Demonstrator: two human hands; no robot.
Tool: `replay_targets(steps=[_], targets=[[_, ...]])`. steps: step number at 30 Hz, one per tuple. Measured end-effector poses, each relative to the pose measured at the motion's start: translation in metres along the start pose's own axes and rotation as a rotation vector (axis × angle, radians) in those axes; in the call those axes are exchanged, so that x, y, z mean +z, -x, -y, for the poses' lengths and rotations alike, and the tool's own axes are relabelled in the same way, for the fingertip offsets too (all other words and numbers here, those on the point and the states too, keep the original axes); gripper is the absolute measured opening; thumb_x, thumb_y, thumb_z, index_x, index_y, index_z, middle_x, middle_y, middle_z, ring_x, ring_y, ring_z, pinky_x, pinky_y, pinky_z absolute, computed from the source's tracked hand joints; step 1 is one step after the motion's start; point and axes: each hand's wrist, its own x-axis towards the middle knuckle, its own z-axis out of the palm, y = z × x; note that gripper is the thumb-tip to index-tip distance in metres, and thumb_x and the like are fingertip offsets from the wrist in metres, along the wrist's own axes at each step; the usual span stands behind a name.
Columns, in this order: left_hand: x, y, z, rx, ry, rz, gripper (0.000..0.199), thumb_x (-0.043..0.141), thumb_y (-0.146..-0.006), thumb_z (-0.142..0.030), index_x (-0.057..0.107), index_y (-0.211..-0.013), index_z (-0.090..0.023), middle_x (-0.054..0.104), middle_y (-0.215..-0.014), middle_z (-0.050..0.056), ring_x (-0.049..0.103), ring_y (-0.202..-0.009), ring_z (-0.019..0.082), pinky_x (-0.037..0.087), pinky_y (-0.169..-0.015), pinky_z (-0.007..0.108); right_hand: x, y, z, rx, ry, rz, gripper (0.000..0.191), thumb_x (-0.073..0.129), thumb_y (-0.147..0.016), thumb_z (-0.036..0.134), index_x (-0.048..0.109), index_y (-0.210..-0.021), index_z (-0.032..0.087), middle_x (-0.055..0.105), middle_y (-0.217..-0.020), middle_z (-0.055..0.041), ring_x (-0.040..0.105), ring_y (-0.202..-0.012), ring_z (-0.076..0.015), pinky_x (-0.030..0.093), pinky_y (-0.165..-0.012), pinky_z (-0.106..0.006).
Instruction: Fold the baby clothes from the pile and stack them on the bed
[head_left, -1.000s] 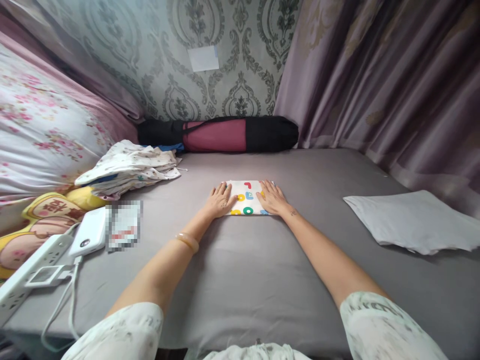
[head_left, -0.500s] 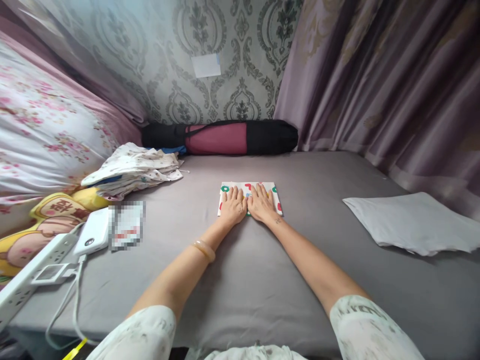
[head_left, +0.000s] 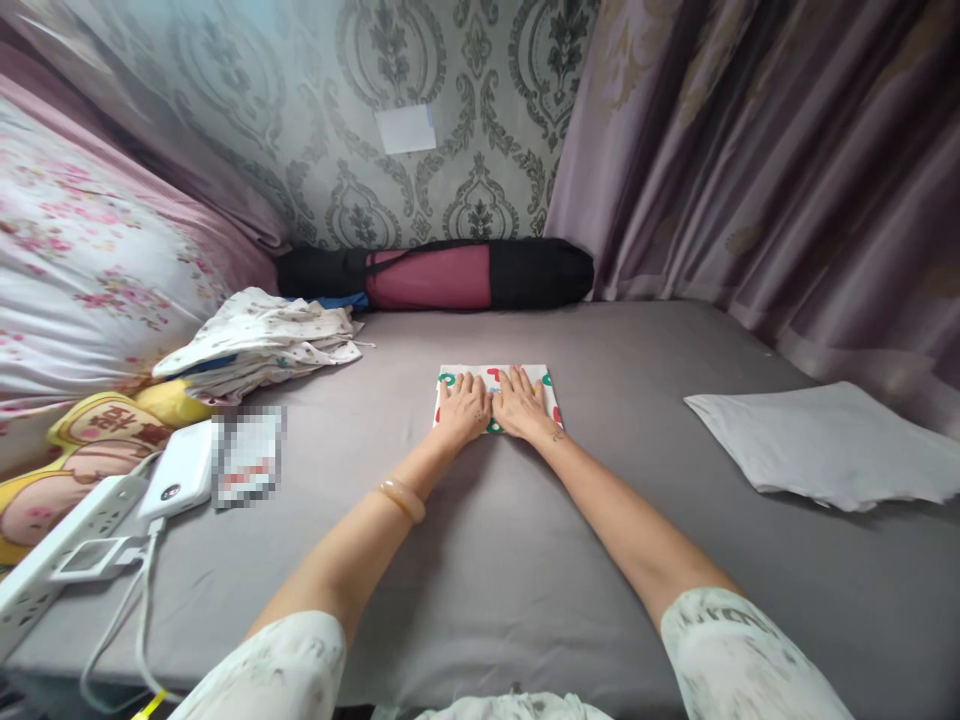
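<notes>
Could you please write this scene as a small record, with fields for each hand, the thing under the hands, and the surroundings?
Left hand: open, palm down on the printed cloth; a bracelet on this arm
Right hand: open, palm down, beside the left hand
Under both hands: white printed cloth, lying flat on the grey sheet
Left side: clothes pile, white device, power strip
Right side: pale grey cloth
Back: black-and-maroon long bag by the wall

Can't read any word for sure. Can spot a Chinese-looking character on the cushion point(head_left: 82, 458), too blurred to name, and illegible pixelated red print on the packet point(head_left: 250, 457).
</notes>
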Motion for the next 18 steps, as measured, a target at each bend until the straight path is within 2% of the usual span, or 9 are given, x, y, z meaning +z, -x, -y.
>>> replay_targets(steps=[3, 6, 11, 18], targets=[[0.001, -0.011, 0.005, 0.009, 0.013, -0.074, 0.055, 0.020, -0.100, -0.033, 0.038, -0.147, -0.011, 0.035, -0.156, 0.014, 0.025, -0.146, 0.027, 0.016, -0.119, 0.054, -0.002, -0.006, 0.000, -0.060, 0.008, -0.047, 0.057, 0.024, -0.098, 0.031, 0.032, -0.152, 0.013, 0.019, -0.162, -0.0106, 0.013, -0.149, -0.0255, 0.006, -0.119, -0.052], [0.007, -0.018, 0.010, 0.027, 0.022, -0.021, 0.055, 0.022, -0.099, -0.035, 0.037, -0.149, -0.015, 0.033, -0.157, 0.010, 0.023, -0.147, 0.028, 0.014, -0.119, 0.054, 0.000, -0.011, -0.001, -0.108, 0.017, -0.012, 0.057, 0.024, -0.098, 0.030, 0.031, -0.153, 0.015, 0.020, -0.162, -0.0080, 0.014, -0.149, -0.0245, 0.005, -0.119, -0.052], [0.016, -0.020, 0.013, 0.019, 0.046, 0.063, 0.056, 0.020, -0.099, -0.037, 0.034, -0.151, -0.018, 0.031, -0.159, 0.008, 0.022, -0.148, 0.028, 0.017, -0.119, 0.053, 0.005, -0.012, -0.003, -0.111, 0.023, 0.048, 0.057, 0.022, -0.099, 0.031, 0.030, -0.153, 0.016, 0.022, -0.162, -0.0073, 0.017, -0.148, -0.0241, 0.006, -0.119, -0.052], [0.009, -0.021, 0.015, 0.026, 0.044, 0.075, 0.055, 0.020, -0.100, -0.038, 0.036, -0.150, -0.020, 0.031, -0.158, 0.008, 0.023, -0.147, 0.028, 0.017, -0.119, 0.053, -0.002, -0.017, -0.005, -0.090, 0.007, 0.103, 0.057, 0.020, -0.099, 0.033, 0.029, -0.154, 0.018, 0.020, -0.162, -0.0069, 0.015, -0.149, -0.0236, 0.006, -0.119, -0.052]])
